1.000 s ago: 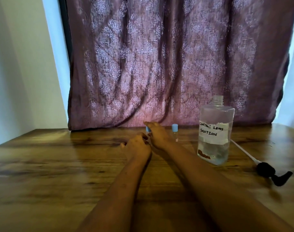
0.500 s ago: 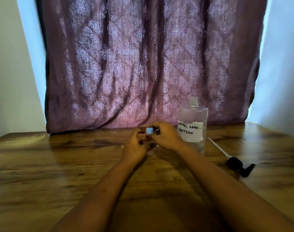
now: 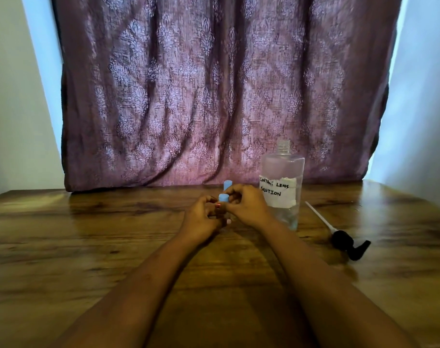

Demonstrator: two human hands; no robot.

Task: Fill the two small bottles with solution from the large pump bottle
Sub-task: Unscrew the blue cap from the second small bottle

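Head view, left to right. Left of centre, above the wooden table (image 3: pixel 88 234): left hand (image 3: pixel 201 218), fingers curled round the body of a small bottle (image 3: pixel 223 197), likely bracing it upright against a twist; body mostly hidden, only its blue cap plain to see. Just behind, slightly higher in the frame: second small bottle (image 3: pixel 227 184), capped, parked close by, presumably awaiting its turn. Right of the cap: right hand (image 3: pixel 247 208), fingertips pinched on that blue cap, probably unscrewing it so solution can go in. Right of centre, just beside that hand: large bottle (image 3: pixel 283 194), upright, neck open, clear liquid low inside. Far right, lying flat on the wood: pump head (image 3: pixel 349 243) with its tube, set apart, seemingly to allow pouring straight from the open neck.
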